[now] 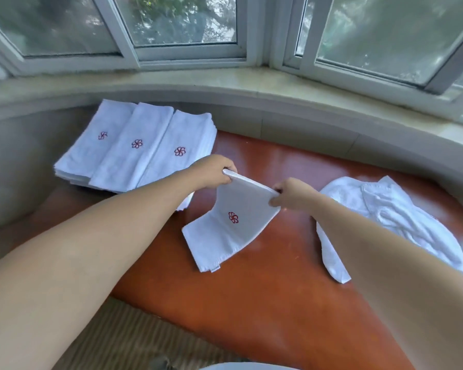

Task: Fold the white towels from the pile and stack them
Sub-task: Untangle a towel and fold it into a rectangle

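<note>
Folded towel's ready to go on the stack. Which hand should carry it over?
Probably the left hand. It already grips the folded towel on the side toward the stacked towels; the right hand is beside the unfolded pile and would need to cross over.

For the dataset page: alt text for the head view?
Both hands, left hand and right hand, pinch a folded white towel above a red-brown table. Folded stacks lie left, an unfolded pile right.
</note>
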Demonstrator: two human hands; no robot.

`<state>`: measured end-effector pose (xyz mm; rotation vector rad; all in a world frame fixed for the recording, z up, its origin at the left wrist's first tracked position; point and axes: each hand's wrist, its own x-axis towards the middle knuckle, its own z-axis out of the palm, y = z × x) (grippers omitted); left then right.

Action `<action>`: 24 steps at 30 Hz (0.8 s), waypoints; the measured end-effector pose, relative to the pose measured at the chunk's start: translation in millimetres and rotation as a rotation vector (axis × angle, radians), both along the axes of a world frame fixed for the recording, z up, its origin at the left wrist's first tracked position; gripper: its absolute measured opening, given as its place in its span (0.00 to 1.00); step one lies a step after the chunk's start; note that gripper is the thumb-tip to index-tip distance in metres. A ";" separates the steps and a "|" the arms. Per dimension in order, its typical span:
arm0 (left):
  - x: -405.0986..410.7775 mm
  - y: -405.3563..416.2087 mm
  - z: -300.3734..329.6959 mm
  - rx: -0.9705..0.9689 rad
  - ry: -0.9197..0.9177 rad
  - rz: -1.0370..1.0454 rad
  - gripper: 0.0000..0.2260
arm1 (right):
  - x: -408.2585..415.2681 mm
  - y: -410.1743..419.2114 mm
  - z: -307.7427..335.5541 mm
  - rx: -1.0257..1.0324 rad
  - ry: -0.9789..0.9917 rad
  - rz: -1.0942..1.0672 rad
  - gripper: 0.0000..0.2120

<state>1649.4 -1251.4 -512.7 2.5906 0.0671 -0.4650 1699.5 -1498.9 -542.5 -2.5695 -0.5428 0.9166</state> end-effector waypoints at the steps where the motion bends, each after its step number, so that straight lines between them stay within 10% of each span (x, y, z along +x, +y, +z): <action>1: -11.1 17.5 9.7 0.003 -0.017 0.028 0.07 | -4.4 16.1 15.2 0.000 -0.029 0.024 0.04; 24: -262.2 372.6 150.9 0.000 -0.370 0.339 0.09 | -202.7 372.5 184.9 0.299 -0.329 0.081 0.07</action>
